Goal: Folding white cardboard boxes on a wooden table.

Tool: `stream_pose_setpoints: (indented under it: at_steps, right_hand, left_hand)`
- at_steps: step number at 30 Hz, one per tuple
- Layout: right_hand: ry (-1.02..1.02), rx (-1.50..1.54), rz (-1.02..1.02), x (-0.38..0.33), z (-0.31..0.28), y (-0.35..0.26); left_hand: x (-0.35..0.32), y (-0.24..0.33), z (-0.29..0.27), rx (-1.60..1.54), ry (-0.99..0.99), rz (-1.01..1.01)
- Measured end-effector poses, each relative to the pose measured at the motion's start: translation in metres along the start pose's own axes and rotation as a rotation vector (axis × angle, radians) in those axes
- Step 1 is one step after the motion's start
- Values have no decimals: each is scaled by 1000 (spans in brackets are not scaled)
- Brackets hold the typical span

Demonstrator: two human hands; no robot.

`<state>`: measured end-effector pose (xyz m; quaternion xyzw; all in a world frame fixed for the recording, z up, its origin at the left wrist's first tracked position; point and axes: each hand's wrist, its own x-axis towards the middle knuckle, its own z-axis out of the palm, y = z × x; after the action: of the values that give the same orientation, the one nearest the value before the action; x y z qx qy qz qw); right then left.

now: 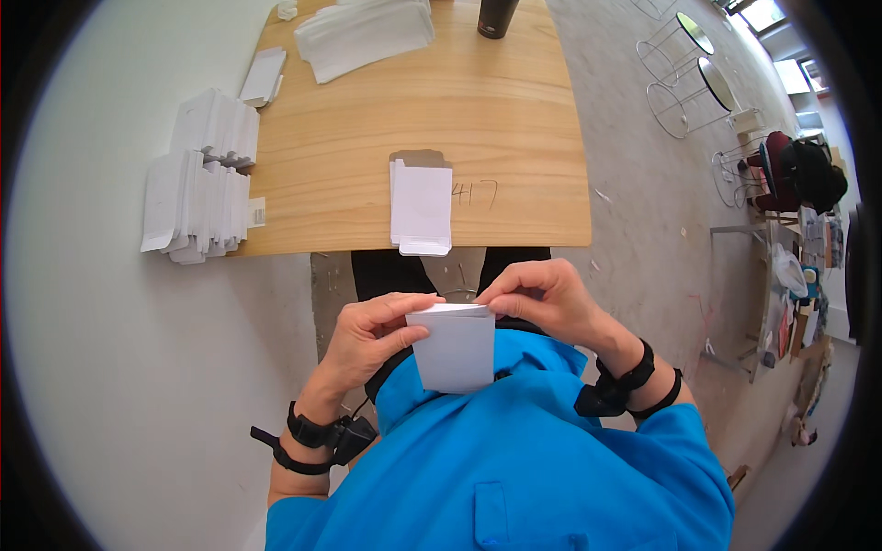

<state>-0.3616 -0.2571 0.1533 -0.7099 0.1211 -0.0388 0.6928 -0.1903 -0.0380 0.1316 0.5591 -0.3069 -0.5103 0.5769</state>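
A small white cardboard box (456,349) is held upright against my blue shirt, below the table's near edge. My left hand (372,332) grips its left side with the thumb across the top flap. On the right, my right hand (542,296) pinches the top right corner of the flap. Both wrists wear black straps. A short stack of flat white box blanks (422,206) lies on the wooden table (514,119) just beyond my hands.
Folded white boxes (197,197) stand in rows at the table's left edge. More flat blanks (364,33) are piled at the far side, beside a dark cup (496,16). Wire stools (684,73) and clutter stand on the floor to the right.
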Motion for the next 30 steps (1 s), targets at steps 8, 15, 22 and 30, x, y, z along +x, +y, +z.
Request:
stream_pose_setpoints:
  at_steps: [8, 15, 22, 30]
  right_hand:
    - [-7, -21, 85, 1, 4, -3]
    - [246, 126, 198, -6, 24, -9]
    - [253, 242, -126, -6, 21, -5]
    - [378, 210, 103, -3, 23, -13]
  left_hand:
    - [2, 4, 1, 41, 11, -23]
    - [-2, 9, 9, 105, 141, 42]
    - [0, 25, 17, 440, 263, 402]
    - [4, 27, 23, 525, 248, 344]
